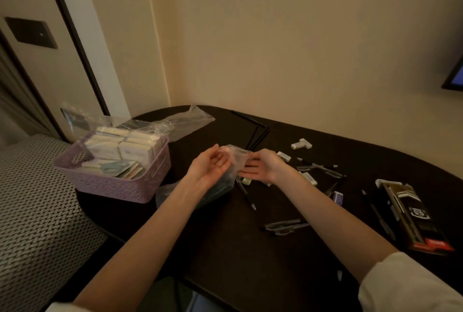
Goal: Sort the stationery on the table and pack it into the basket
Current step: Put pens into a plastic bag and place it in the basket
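**Q:** Forearms reach in closest to the viewer; what are they doing, and where?

**A:** Both stretch over a dark surface (225, 249), the largest thing in view. To the left of the hands stands a lilac basket (112, 184), already well filled with pale boxes and packets wrapped in clear plastic. Between the hands hangs a clear plastic bag (231, 161). The left hand (213, 166) has its palm up and fingers loosely straight against the bag; the right hand (258, 169) is likewise relaxed at the bag's other side. Whether either thumb pinches the film is hidden.

**Q:** Which step does this look like?

**A:** Likely opening the bag's mouth so loose items can go in. Next calls for a firm grip on one lip, freeing a hand to gather.

**Q:** What remains loose?

**A:** Right of the hands: a dark pen box (411, 216), scattered pens (285, 226), and small white erasers (302, 144). Beyond the basket lies another clear bag (190, 121), seemingly empty.
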### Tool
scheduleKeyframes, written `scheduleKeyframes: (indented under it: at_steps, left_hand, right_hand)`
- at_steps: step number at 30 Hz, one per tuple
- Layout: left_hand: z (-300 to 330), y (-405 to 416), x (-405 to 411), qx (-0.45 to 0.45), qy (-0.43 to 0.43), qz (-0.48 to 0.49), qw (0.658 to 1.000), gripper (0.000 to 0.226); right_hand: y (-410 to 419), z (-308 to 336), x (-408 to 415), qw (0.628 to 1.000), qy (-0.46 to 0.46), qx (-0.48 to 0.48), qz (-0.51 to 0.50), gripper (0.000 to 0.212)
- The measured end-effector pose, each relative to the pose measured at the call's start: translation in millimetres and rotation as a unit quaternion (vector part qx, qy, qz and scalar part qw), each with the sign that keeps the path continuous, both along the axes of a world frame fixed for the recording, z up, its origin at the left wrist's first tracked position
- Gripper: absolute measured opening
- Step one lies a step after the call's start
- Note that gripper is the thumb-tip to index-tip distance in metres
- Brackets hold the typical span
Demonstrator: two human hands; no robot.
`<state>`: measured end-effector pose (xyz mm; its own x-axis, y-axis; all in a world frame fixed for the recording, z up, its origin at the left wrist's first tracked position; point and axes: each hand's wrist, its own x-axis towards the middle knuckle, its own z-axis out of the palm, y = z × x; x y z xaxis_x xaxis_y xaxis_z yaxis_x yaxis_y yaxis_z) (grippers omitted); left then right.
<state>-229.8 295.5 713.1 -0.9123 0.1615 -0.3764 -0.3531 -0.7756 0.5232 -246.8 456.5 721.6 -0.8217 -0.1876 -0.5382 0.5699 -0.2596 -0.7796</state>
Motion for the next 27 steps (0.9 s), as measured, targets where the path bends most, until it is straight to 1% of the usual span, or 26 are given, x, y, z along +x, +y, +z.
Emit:
scheduleKeyframes:
  at_steps: [2, 3, 5, 6, 7, 8, 9, 11, 13, 14, 15, 17, 21, 22, 25, 27]
  left_hand:
    - [-5, -1, -8, 0.007, -0.006, -0.001, 1.0, 0.009]
    - [-6, -3, -11, 0.001, -0.003, 0.002, 1.0, 0.011]
    - [-11, -8, -21, -0.011, 0.005, 0.004, 1.0, 0.018]
    - [-15, -11, -27, -0.009, 0.011, -0.003, 1.0, 0.019]
    - [-16, -13, -29, -0.008, 0.026, -0.019, 0.999, 0.016]
    - [-18, -15, -31, -0.016, 0.045, -0.041, 0.998, 0.01]
    - [-19, -18, -35, -0.032, 0.066, -0.065, 0.995, 0.005]
    - [-20, -21, -42, -0.065, 0.102, -0.097, 0.988, 0.009]
    - [-20, -23, -48, -0.073, 0.118, -0.11, 0.984, 0.014]
    - [-20, -23, -52, -0.072, 0.126, -0.113, 0.983, 0.017]
    - [-20, -24, -55, -0.069, 0.131, -0.118, 0.982, 0.018]
    - [-23, -26, -60, -0.051, 0.139, -0.127, 0.981, 0.017]
    - [-33, -35, -72, -0.012, 0.147, -0.133, 0.98, 0.013]
    - [-36, -37, -74, -0.009, 0.147, -0.131, 0.98, 0.015]
    - [-45, -41, -79, 0.008, 0.135, -0.123, 0.983, 0.03]
    - [-51, -42, -81, 0.02, 0.128, -0.119, 0.984, 0.044]
  right_hand:
    - [10, 1, -9, 0.993, 0.045, 0.092, 0.058, 0.021]
    - [16, 3, -16, 0.986, 0.073, 0.131, 0.077, 0.022]
    - [26, 7, -38, 0.966, 0.127, 0.213, 0.069, 0.027]
    - [31, 7, -56, 0.946, 0.159, 0.278, 0.055, 0.028]
    - [37, 6, -73, 0.91, 0.197, 0.363, 0.046, 0.025]
    - [44, 3, -91, 0.859, 0.237, 0.45, 0.052, 0.02]
    - [51, -1, -106, 0.804, 0.272, 0.523, 0.078, 0.017]
    - [58, -13, -133, 0.707, 0.31, 0.611, 0.174, 0.025]
    - [60, -23, -149, 0.616, 0.331, 0.662, 0.269, 0.036]
    - [59, -27, -154, 0.575, 0.341, 0.681, 0.299, 0.04]
    - [57, -30, -159, 0.545, 0.354, 0.692, 0.314, 0.043]
    - [55, -35, -164, 0.497, 0.387, 0.704, 0.326, 0.044]
    - [54, -36, -171, 0.37, 0.448, 0.73, 0.359, 0.032]
    - [54, -36, -172, 0.344, 0.451, 0.736, 0.37, 0.033]
    - [59, -36, -177, 0.287, 0.423, 0.761, 0.4, 0.054]
    - [63, -35, -179, 0.244, 0.413, 0.772, 0.417, 0.054]
